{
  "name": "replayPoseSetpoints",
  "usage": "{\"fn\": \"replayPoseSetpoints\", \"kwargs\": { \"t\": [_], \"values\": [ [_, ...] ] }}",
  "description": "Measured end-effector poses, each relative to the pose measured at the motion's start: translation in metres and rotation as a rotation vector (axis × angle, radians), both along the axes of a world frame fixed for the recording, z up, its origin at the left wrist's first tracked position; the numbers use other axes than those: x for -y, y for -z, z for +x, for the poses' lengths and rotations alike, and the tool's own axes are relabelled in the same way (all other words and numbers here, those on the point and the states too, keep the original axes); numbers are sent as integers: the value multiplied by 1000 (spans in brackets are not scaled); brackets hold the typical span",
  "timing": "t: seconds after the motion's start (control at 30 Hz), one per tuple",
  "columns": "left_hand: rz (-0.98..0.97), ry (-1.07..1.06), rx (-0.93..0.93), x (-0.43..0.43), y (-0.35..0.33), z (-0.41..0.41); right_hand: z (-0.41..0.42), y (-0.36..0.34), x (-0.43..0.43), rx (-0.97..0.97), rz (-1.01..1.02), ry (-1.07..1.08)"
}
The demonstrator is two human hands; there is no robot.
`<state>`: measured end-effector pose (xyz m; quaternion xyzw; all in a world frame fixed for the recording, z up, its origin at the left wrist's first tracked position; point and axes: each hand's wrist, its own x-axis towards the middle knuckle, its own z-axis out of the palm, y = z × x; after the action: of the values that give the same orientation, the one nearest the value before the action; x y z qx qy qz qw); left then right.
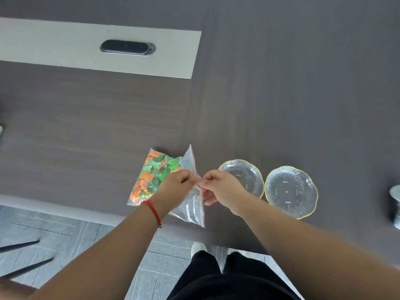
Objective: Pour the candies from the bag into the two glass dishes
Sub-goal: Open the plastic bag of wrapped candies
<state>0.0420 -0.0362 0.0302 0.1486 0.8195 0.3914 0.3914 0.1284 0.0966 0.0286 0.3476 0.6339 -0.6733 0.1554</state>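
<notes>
Woodgrain laminate in a dull grey-brown is spreading across the table (281, 83) we are standing over, broken by a pale inset strip (65, 48) holding a dark oval cover (126, 47) with a glossy face. At the near edge the clear plastic zip bag (190, 204) is lying partly flat and partly lifted, its thin film creasing and catching light, with a red line running along its mouth. Orange and green wrapped candies (153, 174) are bunching in its far-left end, still inside. We are pinching the bag's mouth with both hands: our left hand (175, 187) and right hand (220, 187) are each closing thumb and fingertips on the film, almost touching each other. Just right of the bag two round glass dishes are sitting side by side, nearly touching, the nearer dish (244, 176) and the farther dish (291, 191), both ribbed, scalloped and yellow-rimmed. A thin red cord (153, 210) is circling our left wrist. We are reading no writing anywhere.
</notes>
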Motion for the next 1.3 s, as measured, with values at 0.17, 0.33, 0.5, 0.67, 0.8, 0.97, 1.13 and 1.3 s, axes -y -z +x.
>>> {"fn": "replayPoseSetpoints", "kwargs": {
  "t": [0.17,0.33,0.5,0.67,0.8,0.97,1.13,1.3],
  "values": [
    [-270,86,-417,23,-23,-9,18,20,-43,178,471,23],
    [-505,238,-741,18,-68,2,28,17,-50,-95,1152,-534],
    [-239,-32,-568,-5,-89,2,43,21,-48,-704,1379,-581],
    [-89,-103,-244,-10,-84,0,52,-1,-11,-727,1315,-686],
    [-19,-157,-88,-5,-79,-7,42,0,6,-419,1396,-632],
    [69,-184,34,5,-75,-14,18,-6,-4,-449,1400,-543],
    [307,-265,188,9,-64,-13,12,-18,-2,-594,1299,-540],
    [27,85,-205,32,-6,26,23,-53,11,-649,1147,-469]
  ]
}}
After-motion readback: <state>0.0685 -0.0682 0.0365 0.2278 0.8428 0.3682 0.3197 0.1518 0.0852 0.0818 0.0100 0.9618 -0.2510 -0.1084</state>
